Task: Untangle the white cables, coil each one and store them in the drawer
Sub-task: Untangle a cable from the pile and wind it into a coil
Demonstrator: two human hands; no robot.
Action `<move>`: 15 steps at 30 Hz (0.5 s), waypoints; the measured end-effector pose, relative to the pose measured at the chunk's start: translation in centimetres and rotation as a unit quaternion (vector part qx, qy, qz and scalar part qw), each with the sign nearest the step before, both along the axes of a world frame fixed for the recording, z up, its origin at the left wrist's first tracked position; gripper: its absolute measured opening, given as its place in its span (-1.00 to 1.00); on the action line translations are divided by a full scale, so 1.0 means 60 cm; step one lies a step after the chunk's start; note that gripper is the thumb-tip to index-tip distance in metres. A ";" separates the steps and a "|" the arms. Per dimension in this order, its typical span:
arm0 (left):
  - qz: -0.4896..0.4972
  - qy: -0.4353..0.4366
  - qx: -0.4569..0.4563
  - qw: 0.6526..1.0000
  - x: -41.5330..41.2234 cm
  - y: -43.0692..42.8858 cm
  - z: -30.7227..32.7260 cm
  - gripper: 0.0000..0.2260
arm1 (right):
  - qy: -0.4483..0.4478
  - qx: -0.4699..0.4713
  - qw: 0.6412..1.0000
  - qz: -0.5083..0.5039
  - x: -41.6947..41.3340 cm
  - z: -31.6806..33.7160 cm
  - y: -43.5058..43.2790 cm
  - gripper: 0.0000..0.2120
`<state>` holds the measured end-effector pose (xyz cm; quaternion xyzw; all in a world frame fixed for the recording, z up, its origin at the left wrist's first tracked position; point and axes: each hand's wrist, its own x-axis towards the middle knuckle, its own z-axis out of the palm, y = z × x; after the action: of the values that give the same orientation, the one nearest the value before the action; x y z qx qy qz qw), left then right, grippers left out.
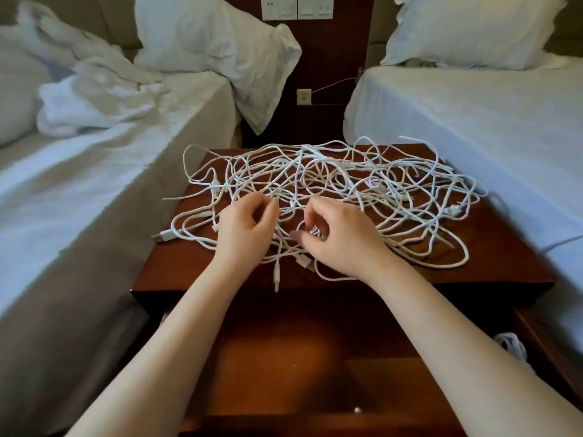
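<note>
We're on the untangling step: the cables (373, 183) sprawl across the nightstand (183, 266), with the drawer (284, 357) open below. Near the front edge, our left hand (243, 225) and right hand (340, 238) each pinch a strand. Next we likely need 1 free end.

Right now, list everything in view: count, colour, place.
cables: several, exact count unclear, white, tangled on nightstand
bundle: one, white, drawer's right corner, probably cable
drawer: one, brown, open, below nightstand top
nightstand: one, dark brown, between beds
beds: two, white sheets, either side
pillows: at least two, white, bed heads
switch panel: one, white, wall, top
socket: one, cream, wall behind nightstand
left hand: one, bare, pinching cables, near edge
right hand: one, bare, gripping cables beside it
</note>
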<state>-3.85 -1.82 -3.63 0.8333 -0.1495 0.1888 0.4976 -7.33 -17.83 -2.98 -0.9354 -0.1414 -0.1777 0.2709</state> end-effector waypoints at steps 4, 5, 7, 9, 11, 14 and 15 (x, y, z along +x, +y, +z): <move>-0.016 -0.046 0.047 0.998 -0.007 0.002 -0.004 -0.79 | 0.083 -0.097 0.992 0.014 -0.009 0.007 -0.011 -0.74; -0.013 -0.054 0.062 0.997 -0.006 0.005 -0.006 -0.79 | 0.085 -0.094 0.992 0.017 -0.009 0.007 -0.012 -0.78; -0.003 -0.075 0.085 0.994 -0.004 0.011 -0.007 -0.80 | 0.067 -0.049 0.996 0.019 -0.009 0.007 -0.013 -0.83; 0.003 -0.106 0.104 0.989 -0.002 0.014 -0.007 -0.84 | 0.010 0.054 0.998 0.016 -0.008 0.007 -0.013 -0.82; -0.010 -0.117 0.099 0.988 0.000 0.014 -0.012 -0.96 | -0.069 0.156 0.985 0.006 -0.008 0.012 -0.017 -0.82; -0.033 -0.145 0.110 0.983 -0.001 0.005 -0.020 -0.64 | -0.118 0.222 0.967 0.033 -0.013 0.023 -0.022 -0.89; -0.042 -0.158 0.110 0.980 0.000 0.003 -0.020 -0.52 | -0.116 0.230 0.965 0.054 -0.014 0.024 -0.021 -0.90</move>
<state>-3.88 -1.67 -4.83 0.8357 -0.2807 0.2793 0.3805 -8.18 -19.07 -1.52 -0.8121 -0.1769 -0.2976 0.4697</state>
